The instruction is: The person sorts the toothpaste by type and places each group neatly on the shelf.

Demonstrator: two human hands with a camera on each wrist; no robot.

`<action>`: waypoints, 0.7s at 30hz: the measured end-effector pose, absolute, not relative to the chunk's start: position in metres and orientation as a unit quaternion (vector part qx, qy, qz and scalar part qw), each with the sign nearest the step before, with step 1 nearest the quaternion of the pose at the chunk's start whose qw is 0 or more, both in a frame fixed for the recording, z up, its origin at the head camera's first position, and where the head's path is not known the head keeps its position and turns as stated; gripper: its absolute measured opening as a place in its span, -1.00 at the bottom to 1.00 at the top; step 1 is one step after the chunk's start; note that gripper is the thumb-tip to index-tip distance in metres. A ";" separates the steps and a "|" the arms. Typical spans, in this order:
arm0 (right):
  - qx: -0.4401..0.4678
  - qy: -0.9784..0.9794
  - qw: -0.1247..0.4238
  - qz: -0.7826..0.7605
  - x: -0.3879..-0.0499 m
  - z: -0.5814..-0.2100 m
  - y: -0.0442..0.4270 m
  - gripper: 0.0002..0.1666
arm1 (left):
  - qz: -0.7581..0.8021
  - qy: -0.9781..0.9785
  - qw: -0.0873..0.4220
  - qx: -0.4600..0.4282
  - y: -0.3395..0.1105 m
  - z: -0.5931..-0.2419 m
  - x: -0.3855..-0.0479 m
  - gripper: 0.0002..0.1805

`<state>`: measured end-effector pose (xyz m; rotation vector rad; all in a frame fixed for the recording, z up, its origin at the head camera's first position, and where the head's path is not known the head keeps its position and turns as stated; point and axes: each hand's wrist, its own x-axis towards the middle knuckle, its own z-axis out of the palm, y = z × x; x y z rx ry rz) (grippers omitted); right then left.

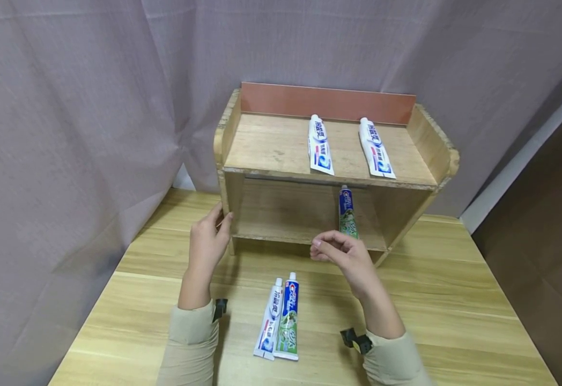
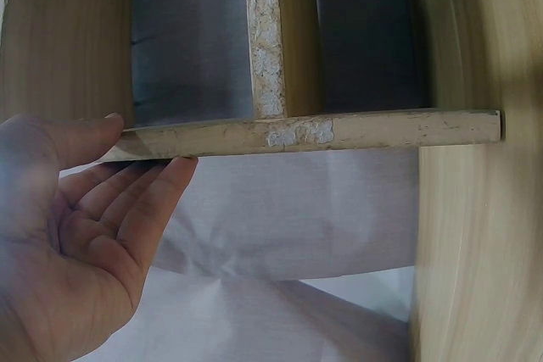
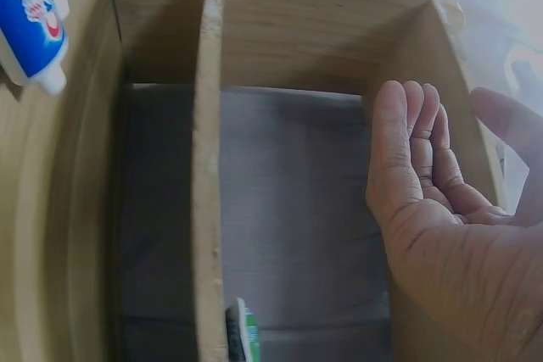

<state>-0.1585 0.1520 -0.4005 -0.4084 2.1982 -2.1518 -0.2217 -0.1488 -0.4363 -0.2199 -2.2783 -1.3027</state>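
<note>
The left hand [image 1: 206,236] grips the side of the shelf [image 1: 271,142]. The right hand [image 1: 349,261], its palm visible only from the right wrist, is relaxed near the green tube [image 1: 346,212] inside the shelf.

Three white tubes [image 1: 321,147] [image 1: 376,149] [image 1: 269,321], two blue-green tubes [image 1: 346,212] [image 1: 288,319], one shelf [image 1: 271,139], two hands [image 1: 207,238] [image 1: 347,258]

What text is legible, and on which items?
"Crest": blue-and-green toothpaste tube on the wood-grain table.
"冷酸灵": white-and-blue toothpaste tube beside it; also the left white tube and right white tube atop the wooden shelf.
Too small or blurred: remaining print, including the second blue-and-green tube in the compartment below.
</note>
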 end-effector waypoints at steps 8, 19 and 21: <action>-0.116 0.702 0.033 -0.702 -0.154 -0.417 0.150 -0.68 | -0.476 -0.839 0.252 -0.078 -0.149 -0.437 -0.222 -0.58; -0.095 0.709 0.050 -0.697 -0.150 -0.439 0.148 -0.58 | -0.474 -0.838 0.258 -0.083 -0.149 -0.439 -0.222 -0.58; -0.099 0.711 0.052 -0.695 -0.149 -0.443 0.148 -0.59 | -0.473 -0.838 0.258 -0.082 -0.149 -0.438 -0.222 -0.58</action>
